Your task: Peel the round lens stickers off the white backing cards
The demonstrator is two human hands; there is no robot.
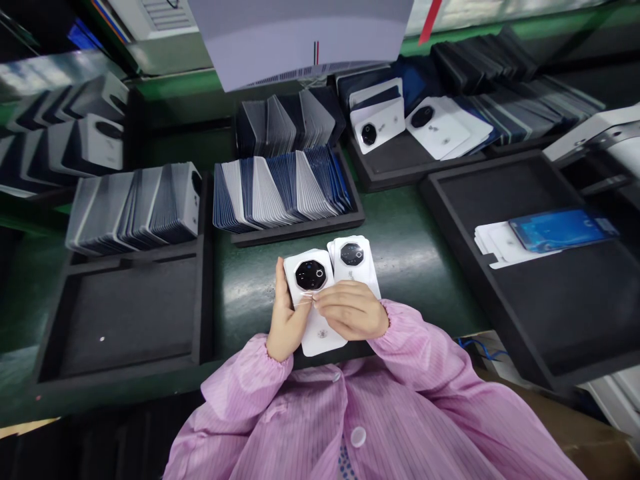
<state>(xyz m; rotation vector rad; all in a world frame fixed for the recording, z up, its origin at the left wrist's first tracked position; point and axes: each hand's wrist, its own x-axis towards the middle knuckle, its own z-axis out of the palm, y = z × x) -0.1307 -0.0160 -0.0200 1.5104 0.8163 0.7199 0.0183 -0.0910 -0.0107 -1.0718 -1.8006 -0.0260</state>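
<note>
My left hand [287, 321] is closed round the left edge of a white phone back cover [324, 339], its thumb lying across the front just under the black camera window [311, 275]. My right hand [353, 309] pinches a thin clear film [306, 297] at the lower edge of that window, close to my left thumb. A second white phone cover [357, 257] with a similar camera window lies to the right, partly behind my right hand. More white edges show behind it; how many pieces are stacked cannot be told.
Ahead, a black foam tray [300, 230] holds rows of blue and white panels. At left stands another tray [130, 320] with panels at its back. On the right, a tray [565, 320] carries white covers and a blue-screened phone [557, 229]. A white box-like panel [305, 33] overhangs the back.
</note>
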